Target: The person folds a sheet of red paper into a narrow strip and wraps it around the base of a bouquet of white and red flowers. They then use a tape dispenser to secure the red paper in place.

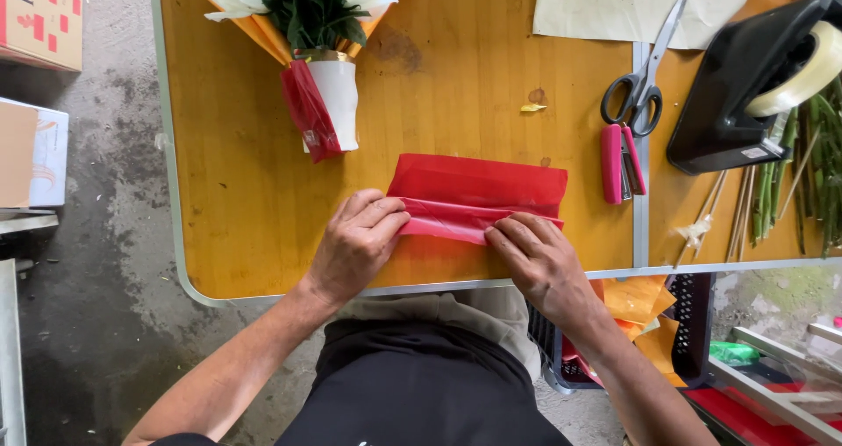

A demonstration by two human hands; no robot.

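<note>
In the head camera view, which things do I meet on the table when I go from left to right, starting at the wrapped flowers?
wrapped flower bouquet → left hand → red sheet → right hand → pink stapler → black tape dispenser → green stems

Left hand [355, 244], right hand [539, 262] press folded red paper [478, 196] flat on worktop [254, 192]; scissors [640, 78], pink stapler [621, 161] near.

Both my forearms reach forward from the bottom of the view, angled toward each other. My left hand [358, 240] lies palm down, fingers curled and pointing right, tips pressing down. My right hand [542, 257] mirrors it, fingers bent leftward, knuckles raised, wrist slightly cocked.
</note>
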